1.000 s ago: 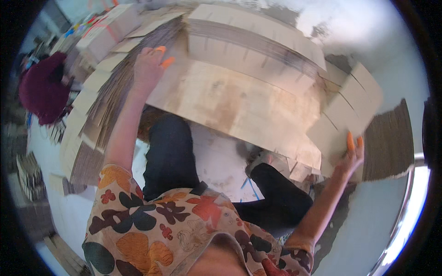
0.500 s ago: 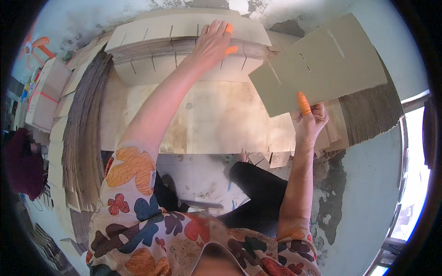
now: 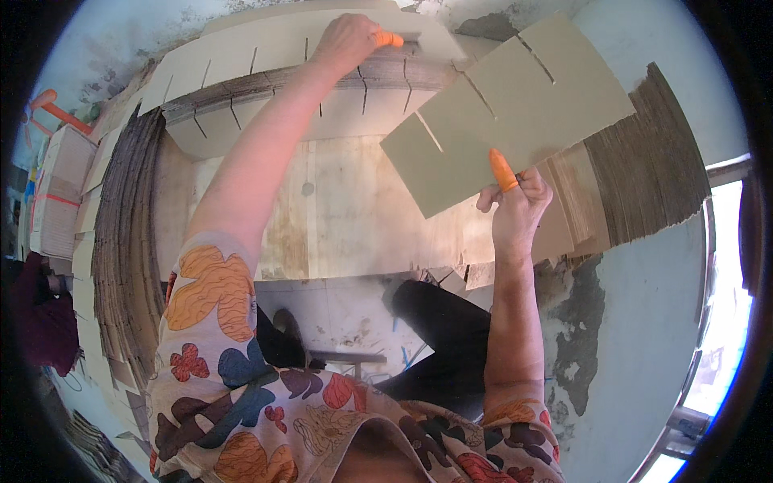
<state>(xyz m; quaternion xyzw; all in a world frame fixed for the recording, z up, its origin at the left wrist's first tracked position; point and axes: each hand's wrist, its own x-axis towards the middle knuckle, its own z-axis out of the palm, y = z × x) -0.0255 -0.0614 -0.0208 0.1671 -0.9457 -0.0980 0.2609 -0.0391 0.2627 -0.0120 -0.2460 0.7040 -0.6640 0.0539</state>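
My right hand [image 3: 519,205] is closed on the lower edge of a slotted cardboard sheet [image 3: 555,105], an orange cot on the finger that lies over its face. The sheet is tilted, with several narrow slots along its far side. My left hand [image 3: 348,42] is at the far edge of a long stack of slotted cardboard sheets [image 3: 233,68], its fingers curled over the top sheet and their tips hidden. An orange cot on one of its digits points right. The top sheet's right end is blurred.
The stack stands on a pale wooden tabletop [image 3: 354,209]. More cardboard [image 3: 644,161] is piled at the right, beside the wall. A tall row of cardboard [image 3: 129,233] lines the left, with a white box [image 3: 60,193] and an orange fan [image 3: 50,105] beyond it.
My right hand has carried its sheet left, closer to the stack. My left hand has slid left and farther away, its fingers now curled instead of lying flat.
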